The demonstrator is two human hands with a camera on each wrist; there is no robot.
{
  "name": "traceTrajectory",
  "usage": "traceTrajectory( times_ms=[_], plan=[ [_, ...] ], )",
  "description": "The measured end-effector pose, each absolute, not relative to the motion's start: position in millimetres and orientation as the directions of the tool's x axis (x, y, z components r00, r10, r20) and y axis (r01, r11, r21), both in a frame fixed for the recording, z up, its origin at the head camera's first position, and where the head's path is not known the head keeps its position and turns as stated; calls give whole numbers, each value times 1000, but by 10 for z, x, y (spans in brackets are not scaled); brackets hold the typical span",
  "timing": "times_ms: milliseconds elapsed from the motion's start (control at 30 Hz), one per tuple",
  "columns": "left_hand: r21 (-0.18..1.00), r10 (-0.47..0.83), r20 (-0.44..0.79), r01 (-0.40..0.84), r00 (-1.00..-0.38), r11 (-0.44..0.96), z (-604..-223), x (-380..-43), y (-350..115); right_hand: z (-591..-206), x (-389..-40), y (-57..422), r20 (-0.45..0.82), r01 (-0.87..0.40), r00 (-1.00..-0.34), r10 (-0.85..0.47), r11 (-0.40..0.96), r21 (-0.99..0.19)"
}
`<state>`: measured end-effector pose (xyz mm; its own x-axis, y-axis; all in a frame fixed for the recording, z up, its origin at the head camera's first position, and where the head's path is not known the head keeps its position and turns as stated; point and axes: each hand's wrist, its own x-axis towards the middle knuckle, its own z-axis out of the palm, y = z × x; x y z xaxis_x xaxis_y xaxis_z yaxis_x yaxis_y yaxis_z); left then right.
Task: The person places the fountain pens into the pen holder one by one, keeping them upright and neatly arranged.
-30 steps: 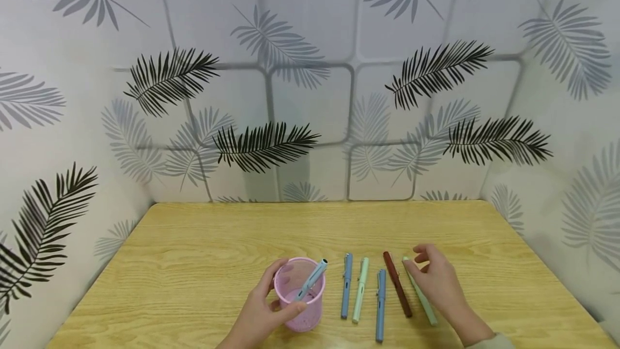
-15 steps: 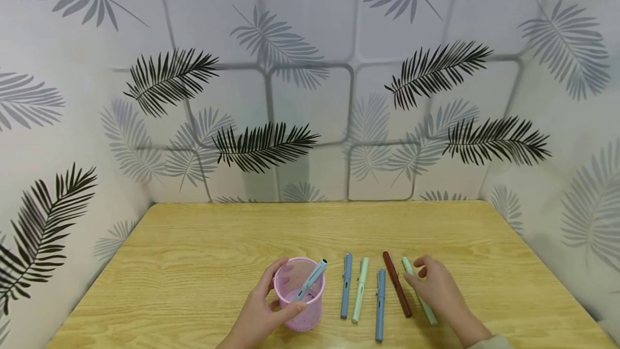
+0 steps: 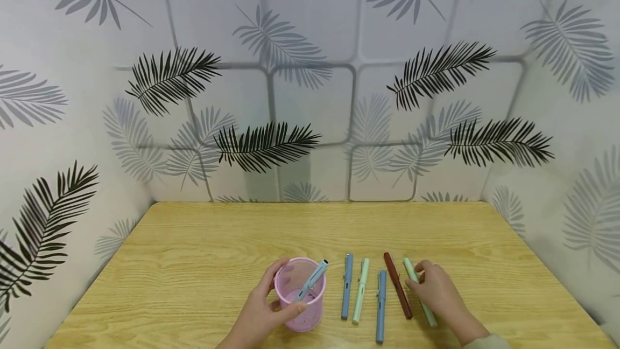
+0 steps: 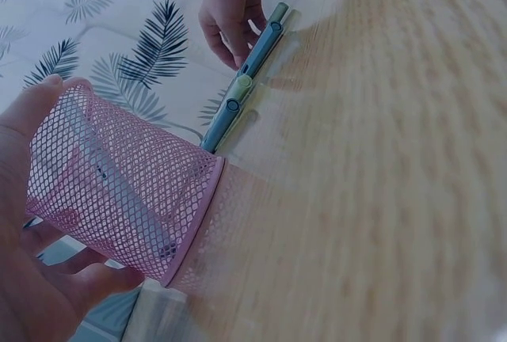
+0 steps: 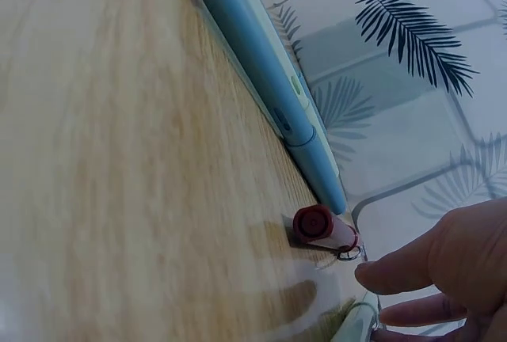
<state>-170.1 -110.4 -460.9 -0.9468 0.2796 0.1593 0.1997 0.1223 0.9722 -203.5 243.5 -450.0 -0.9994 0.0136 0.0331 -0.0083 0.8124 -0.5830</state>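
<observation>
My left hand (image 3: 263, 306) grips a pink mesh pen holder (image 3: 307, 319), thumb on its near side and fingers round the far side. A light blue pen (image 3: 312, 280) leans inside it, its end above the rim. My right hand (image 3: 441, 290) is over a light green pen (image 3: 426, 311) at the right end of a row; thumb and fingers are spread about its upper part. In the right wrist view a gap shows between the thumb (image 5: 404, 267) and the fingers, with the green pen (image 5: 358, 322) just below. Whether they touch it is hard to tell.
Left of that pen lie a dark red pen (image 3: 398, 286), a blue pen (image 3: 381, 306), another light green pen (image 3: 360, 291) and another blue pen (image 3: 346, 286). The wooden table (image 3: 203, 241) meets leaf-patterned walls (image 3: 310, 101) at its back and sides.
My right hand has moved slightly down along the green pen, and its thumb and fingers have drawn closer together. The left hand, pen holder and pens keep their places.
</observation>
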Motion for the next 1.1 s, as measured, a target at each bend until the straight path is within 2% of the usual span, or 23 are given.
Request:
traceTrajectory(
  times_ms=[567,1100],
  plan=[
    [973,277,170,205,-946,104,-4621,-1707,-1108,-4544,-2138,2456,7,0,-1000,4,854,-520],
    [970,266,166,206,-950,131,-4608,-1700,-1097,-4377,-2038,2443,33,-8,-999,12,828,-561]
  ],
)
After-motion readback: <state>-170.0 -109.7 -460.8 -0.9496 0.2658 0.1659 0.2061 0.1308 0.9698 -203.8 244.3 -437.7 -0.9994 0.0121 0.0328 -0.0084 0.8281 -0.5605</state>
